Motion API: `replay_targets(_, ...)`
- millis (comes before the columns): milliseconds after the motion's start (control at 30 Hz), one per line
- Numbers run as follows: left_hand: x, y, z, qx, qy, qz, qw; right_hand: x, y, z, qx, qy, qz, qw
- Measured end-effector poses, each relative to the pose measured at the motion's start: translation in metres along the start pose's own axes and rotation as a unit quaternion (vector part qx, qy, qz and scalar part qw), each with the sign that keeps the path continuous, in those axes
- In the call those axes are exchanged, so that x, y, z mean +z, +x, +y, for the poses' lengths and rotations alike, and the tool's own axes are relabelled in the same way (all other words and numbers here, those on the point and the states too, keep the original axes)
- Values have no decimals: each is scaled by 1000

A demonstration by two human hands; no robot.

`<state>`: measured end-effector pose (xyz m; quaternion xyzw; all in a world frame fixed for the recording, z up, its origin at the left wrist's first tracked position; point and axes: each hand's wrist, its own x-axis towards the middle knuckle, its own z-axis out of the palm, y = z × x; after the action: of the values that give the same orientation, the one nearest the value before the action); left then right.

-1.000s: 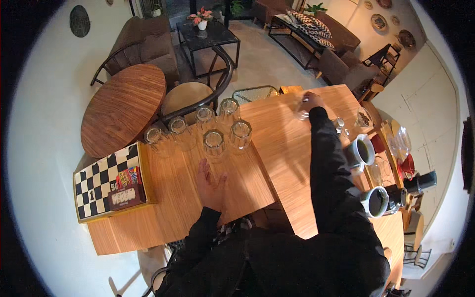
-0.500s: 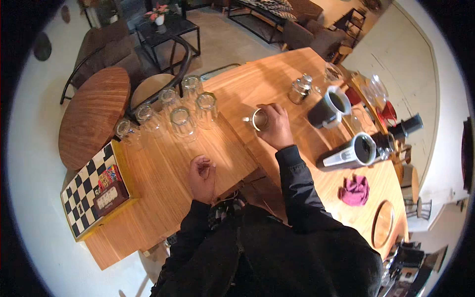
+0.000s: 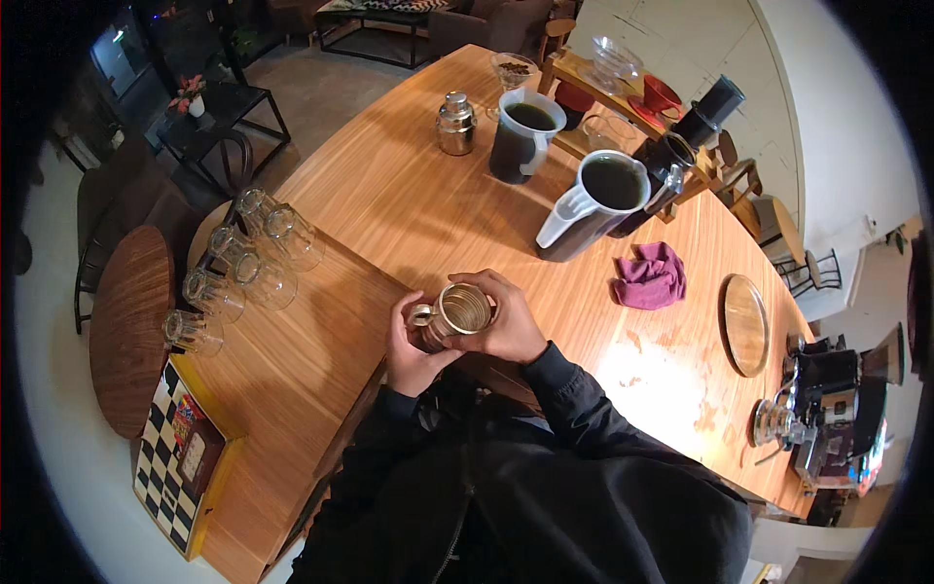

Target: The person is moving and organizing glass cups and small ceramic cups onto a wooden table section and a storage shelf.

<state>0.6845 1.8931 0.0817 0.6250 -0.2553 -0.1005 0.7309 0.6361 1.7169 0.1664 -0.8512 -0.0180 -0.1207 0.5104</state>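
Chessboard (image 3: 161,472), dark box (image 3: 201,456) with printing too small to read, glasses (image 3: 261,276), left hand (image 3: 411,352) curled against metal mug (image 3: 466,308), mug by surface (image 3: 409,234) edge, mouth upward, handle left, long axis leaning right, right hand (image 3: 514,323) wrapped round its right side, two-handed now, previously right only.

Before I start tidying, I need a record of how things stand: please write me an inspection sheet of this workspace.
Surface: wooden table, bright glare with wet-looking marks on the right side.
Job's things: metal mug, held in both hands.
Clutter: purple cloth, two pitchers of dark liquid, six glasses, chessboard, round tray.
Hands: left hand cups the handle side; right hand grips the opposite side.
Cables: nothing seen.
Surroundings: low black table with potted flowers.
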Motion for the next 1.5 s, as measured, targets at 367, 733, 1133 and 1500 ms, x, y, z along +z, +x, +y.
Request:
replay_targets(367, 1, 36, 8, 12, -98, 129, 987, -59, -44, 46, 118, 53, 122, 984)
replay_targets(733, -2, 96, 70, 72, 271, 43, 959, -67, -74, 91, 127, 62, 159, 977)
replay_targets(1133, 43, 156, 73, -2, 596, -309, 741, -81, -81, 100, 91, 69, 142, 983)
replay_targets(1500, 66, 123, 50, 80, 480, -86, 869, -97, -79, 107, 113, 58, 155, 980)
